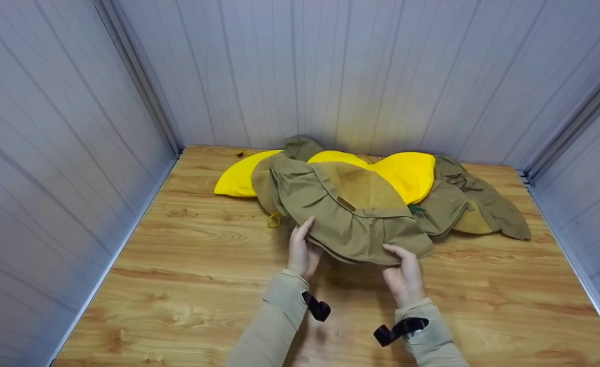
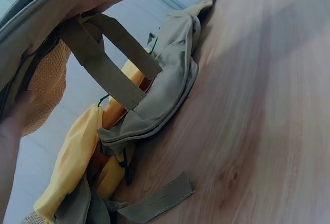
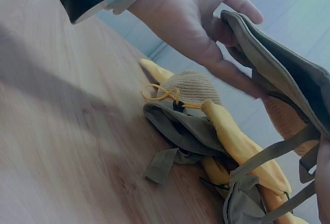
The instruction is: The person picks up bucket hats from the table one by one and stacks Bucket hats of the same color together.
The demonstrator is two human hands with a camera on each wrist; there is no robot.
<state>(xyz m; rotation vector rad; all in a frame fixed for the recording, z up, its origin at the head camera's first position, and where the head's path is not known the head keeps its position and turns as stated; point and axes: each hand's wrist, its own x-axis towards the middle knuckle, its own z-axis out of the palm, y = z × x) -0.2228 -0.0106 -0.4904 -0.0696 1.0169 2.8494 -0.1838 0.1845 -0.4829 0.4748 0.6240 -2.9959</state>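
A khaki sun hat (image 1: 330, 224) with a tan mesh crown and a small brown tag is held up by its near brim, tilted with the crown away from me. My left hand (image 1: 304, 253) grips the brim at the left, thumb on top. On the right, my right hand (image 1: 406, 275) pinches the same brim between its thumb above and fingers beneath. In the left wrist view, khaki straps (image 2: 105, 74) dangle from under the hat. Behind it, partly covered, lie yellow hats (image 1: 407, 176) and more khaki hats (image 1: 498, 204).
The hats spread along the back of a wood-grain table (image 1: 187, 285). Pale panel walls (image 1: 320, 66) stand behind and at both sides. A yellow cord (image 1: 274, 220) trails at the pile's left, and a loose khaki strap end (image 2: 160, 198) lies on the wood.
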